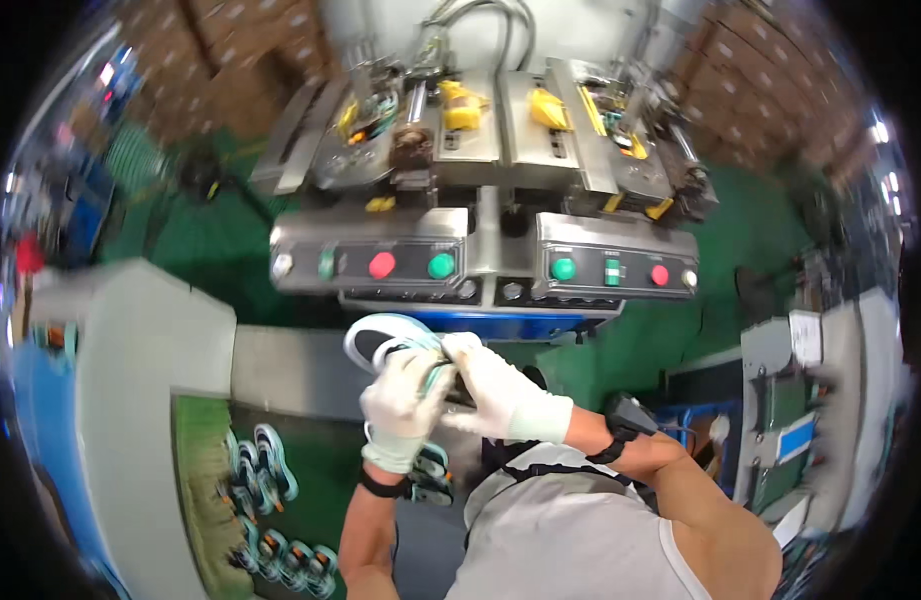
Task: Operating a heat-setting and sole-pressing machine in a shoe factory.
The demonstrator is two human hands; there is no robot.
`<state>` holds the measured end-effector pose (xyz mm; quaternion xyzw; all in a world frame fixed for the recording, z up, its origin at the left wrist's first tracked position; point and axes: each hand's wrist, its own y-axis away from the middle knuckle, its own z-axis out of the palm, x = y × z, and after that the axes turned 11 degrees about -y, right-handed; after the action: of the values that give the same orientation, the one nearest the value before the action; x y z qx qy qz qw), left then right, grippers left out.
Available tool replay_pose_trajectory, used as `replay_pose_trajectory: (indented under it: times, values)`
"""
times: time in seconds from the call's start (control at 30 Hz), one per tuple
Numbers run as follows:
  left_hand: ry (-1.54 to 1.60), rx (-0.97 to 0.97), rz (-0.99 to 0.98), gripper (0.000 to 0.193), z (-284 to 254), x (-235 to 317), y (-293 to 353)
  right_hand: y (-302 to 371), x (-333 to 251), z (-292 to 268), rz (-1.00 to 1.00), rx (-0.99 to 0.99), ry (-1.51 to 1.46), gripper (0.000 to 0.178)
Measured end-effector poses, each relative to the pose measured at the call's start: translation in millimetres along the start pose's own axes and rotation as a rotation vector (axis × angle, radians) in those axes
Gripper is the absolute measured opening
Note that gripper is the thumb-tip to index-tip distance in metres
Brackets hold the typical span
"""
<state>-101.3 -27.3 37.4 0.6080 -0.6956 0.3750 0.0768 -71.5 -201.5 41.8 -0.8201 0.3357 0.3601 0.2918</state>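
In front of my body I hold a white and pale-blue sneaker (pixel 396 325), its rounded sole end pointing away to the left. My white-gloved left hand (pixel 406 398) is closed around its near part. From the right, my gloved right hand (pixel 503 392) grips the same end, its fingers bent against the shoe near the left fingertips. The gloves hide the rest of the sneaker, and the fingers are slightly blurred. Below my left hand, more dark and pale-blue sneakers (pixel 433 478) show, partly covered by my wrist.
Ahead stands a metal two-station machine with left (pixel 356 232) and right (pixel 653 250) button panels. Yellow pieces (pixel 463 106) lie on top. Several sneakers (pixel 271 470) sit at the lower left beside a pale cabinet (pixel 141 340). A green fan (pixel 136 160) stands far left; racks (pixel 781 450) stand right.
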Motion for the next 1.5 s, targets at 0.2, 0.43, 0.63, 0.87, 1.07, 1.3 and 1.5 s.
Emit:
replay_pose_trajectory:
  times: [0.2,0.43,0.63,0.87,1.07,1.3,1.5]
  values:
    - [0.353,-0.275,0.692,0.061,71.1,160.7,-141.6,52.5,42.1,-161.6,0.254,0.515,-0.759,0.051]
    - [0.537,-0.296,0.266,0.054,233.7,210.6,-269.0,158.7,142.9,-250.7,0.157,1.125,-1.414,0.056]
    - [0.025,-0.346,0.027,0.079,436.0,167.8,-367.7,184.5,157.3,-277.3,0.168,1.304,-1.357,0.065]
    - [-0.001,-0.441,0.182,0.058,556.8,101.4,-415.3,220.4,147.7,-242.7,0.311,1.474,-1.208,0.084]
    - [0.851,-0.802,-0.382,0.02,429.4,123.2,-391.9,183.1,151.5,-267.5,0.476,1.327,-1.069,0.06]
    - [0.806,-0.635,-0.348,0.029,215.0,119.7,-242.7,26.6,258.6,-383.0,0.574,0.753,-1.135,0.046]
    - [0.439,-0.742,-0.571,0.032,115.0,46.2,-85.7,-129.6,486.5,-359.3,0.869,0.612,0.287,0.046]
